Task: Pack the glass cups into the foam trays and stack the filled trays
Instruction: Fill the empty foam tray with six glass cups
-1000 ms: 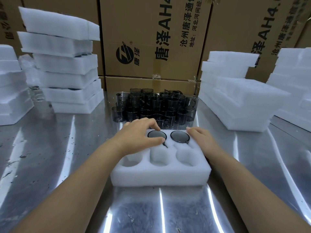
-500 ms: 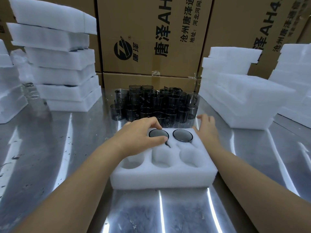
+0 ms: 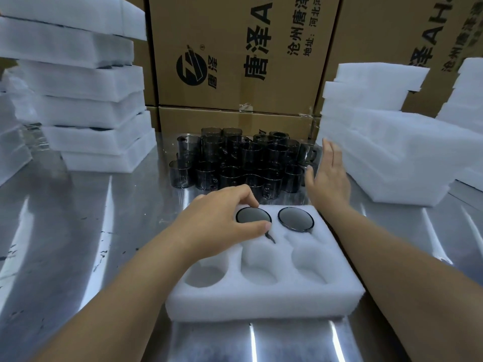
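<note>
A white foam tray [image 3: 264,296] with six round pockets lies on the steel table in front of me. Two dark glass cups sit sunk in its far row: one in the middle pocket [image 3: 252,215], one in the right pocket [image 3: 295,219]. The three near pockets are empty. My left hand [image 3: 222,220] rests over the far left of the tray, forefinger and thumb pinching the rim of the middle cup. My right hand [image 3: 326,176] hovers with straight fingers beyond the tray's far right corner, beside a cluster of several loose dark glass cups [image 3: 243,163].
A stack of foam trays [image 3: 86,100] stands at the back left, more foam [image 3: 10,137] at the far left edge. Another foam stack [image 3: 386,142] rises close to my right hand. Cardboard boxes [image 3: 235,53] wall off the back of the steel table [image 3: 65,231].
My right hand has left the tray's far right corner and moved forward and up towards the loose cups, its fingers now straight. My left hand has stayed on the middle cup.
</note>
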